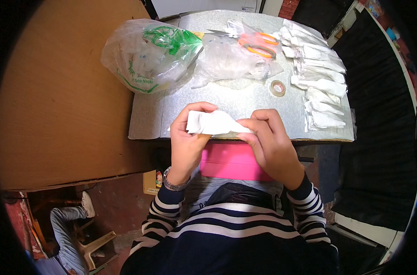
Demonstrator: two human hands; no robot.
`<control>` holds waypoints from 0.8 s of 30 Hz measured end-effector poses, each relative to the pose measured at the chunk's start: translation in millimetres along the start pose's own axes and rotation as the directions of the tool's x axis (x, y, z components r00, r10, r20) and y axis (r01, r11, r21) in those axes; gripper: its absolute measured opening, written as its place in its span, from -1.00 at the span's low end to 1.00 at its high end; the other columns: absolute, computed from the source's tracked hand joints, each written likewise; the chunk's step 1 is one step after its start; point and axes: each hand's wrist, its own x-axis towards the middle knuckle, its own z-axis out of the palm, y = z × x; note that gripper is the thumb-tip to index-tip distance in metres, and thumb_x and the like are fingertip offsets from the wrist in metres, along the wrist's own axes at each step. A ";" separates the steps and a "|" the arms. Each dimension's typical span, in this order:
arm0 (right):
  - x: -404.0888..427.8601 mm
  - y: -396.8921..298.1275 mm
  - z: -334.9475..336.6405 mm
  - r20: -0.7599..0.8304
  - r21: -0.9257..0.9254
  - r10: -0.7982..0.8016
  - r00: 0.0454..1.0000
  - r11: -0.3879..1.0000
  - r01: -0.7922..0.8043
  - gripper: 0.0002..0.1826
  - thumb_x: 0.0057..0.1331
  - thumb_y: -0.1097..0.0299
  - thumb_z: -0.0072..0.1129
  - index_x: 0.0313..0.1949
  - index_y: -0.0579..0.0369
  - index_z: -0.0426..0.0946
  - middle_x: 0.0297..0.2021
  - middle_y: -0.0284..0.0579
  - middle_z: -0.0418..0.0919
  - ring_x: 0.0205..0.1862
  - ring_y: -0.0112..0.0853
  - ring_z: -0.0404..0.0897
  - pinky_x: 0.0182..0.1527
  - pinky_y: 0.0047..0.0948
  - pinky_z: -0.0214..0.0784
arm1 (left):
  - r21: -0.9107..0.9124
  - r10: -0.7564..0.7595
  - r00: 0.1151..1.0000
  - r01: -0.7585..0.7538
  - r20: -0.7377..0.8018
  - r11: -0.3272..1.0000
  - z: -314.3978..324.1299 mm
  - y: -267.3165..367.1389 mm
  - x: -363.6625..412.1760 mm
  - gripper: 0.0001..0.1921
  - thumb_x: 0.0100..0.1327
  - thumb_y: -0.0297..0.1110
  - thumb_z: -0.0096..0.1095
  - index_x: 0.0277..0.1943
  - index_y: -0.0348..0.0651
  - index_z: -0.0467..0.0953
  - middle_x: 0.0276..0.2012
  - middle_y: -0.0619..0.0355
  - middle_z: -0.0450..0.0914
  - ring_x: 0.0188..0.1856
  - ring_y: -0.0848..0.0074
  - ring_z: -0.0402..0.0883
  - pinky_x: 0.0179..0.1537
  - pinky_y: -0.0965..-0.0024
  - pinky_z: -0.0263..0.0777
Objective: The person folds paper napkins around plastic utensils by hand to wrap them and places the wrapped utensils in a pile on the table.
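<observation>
A folded white paper napkin (213,122) is held between my two hands just above the table's near edge. My left hand (188,137) grips its wide, square-cut end, with the thumb below and the fingers behind. At the narrow end, my right hand (268,141) pinches the napkin's tapered tip between thumb and fingers. Along the table's right side lie several wrapped white napkin bundles (318,68) in a column. A roll of clear tape (277,88) rests flat on the table beyond my right hand.
A printed plastic bag (150,58) stands at the table's (146,117) back left. Orange-handled scissors (260,46) lie on clear plastic bags (229,62). A pink container (229,161) is at my lap. A wooden panel (67,96) borders the left. Another person's leg (67,220) shows at lower left.
</observation>
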 end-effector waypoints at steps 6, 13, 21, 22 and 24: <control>-1.8 -2.6 7.3 -0.048 0.005 0.003 0.999 1.000 -0.003 -0.72 0.28 0.41 0.21 -0.05 0.25 0.49 -0.20 -0.07 0.35 -0.26 -0.24 0.55 -0.26 -0.37 0.46 | -0.359 -0.168 0.984 0.134 -0.064 0.924 3.3 -18.6 -7.8 -0.51 0.19 -0.62 0.28 0.15 -0.17 0.28 -0.11 0.16 0.51 -0.05 0.53 0.55 -0.02 0.44 0.46; -5.8 -5.0 12.2 -0.068 0.095 0.075 0.995 0.993 -0.068 -0.73 0.27 0.47 0.22 -0.06 0.26 0.48 -0.21 -0.06 0.36 -0.24 -0.22 0.53 -0.22 -0.37 0.42 | -0.449 -0.028 0.999 0.033 0.018 0.893 12.5 -11.9 -4.5 -0.46 0.20 -0.64 0.26 0.21 -0.21 0.23 -0.08 0.05 0.52 0.01 0.32 0.56 0.13 0.29 0.44; -5.8 -2.2 12.7 -0.123 0.176 0.155 0.980 0.976 -0.132 -0.76 0.22 0.54 0.23 -0.11 0.27 0.49 -0.23 -0.02 0.39 -0.19 -0.16 0.48 -0.14 -0.34 0.38 | -0.400 -0.154 0.987 0.158 0.043 0.903 8.1 1.6 -6.3 -0.36 0.22 -0.60 0.22 0.33 -0.34 0.13 0.01 -0.18 0.54 0.12 0.18 0.56 0.25 0.14 0.37; -5.8 -1.8 12.7 -0.132 0.173 0.160 0.978 0.975 -0.136 -0.77 0.22 0.54 0.23 -0.12 0.27 0.50 -0.23 -0.01 0.40 -0.19 -0.16 0.48 -0.14 -0.34 0.38 | -0.400 -0.154 0.987 0.159 0.043 0.903 7.9 3.6 -6.4 -0.36 0.22 -0.60 0.22 0.33 -0.34 0.13 0.01 -0.18 0.54 0.12 0.18 0.56 0.25 0.14 0.37; -4.7 -2.3 11.4 -0.123 0.197 0.166 0.978 0.970 -0.140 -0.78 0.23 0.54 0.22 -0.12 0.27 0.50 -0.24 -0.01 0.40 -0.20 -0.16 0.48 -0.15 -0.35 0.38 | -0.537 -0.093 0.991 0.133 0.101 0.833 7.1 6.4 -6.7 -0.36 0.23 -0.62 0.18 0.35 -0.37 0.11 0.02 -0.22 0.54 0.13 0.15 0.56 0.26 0.13 0.36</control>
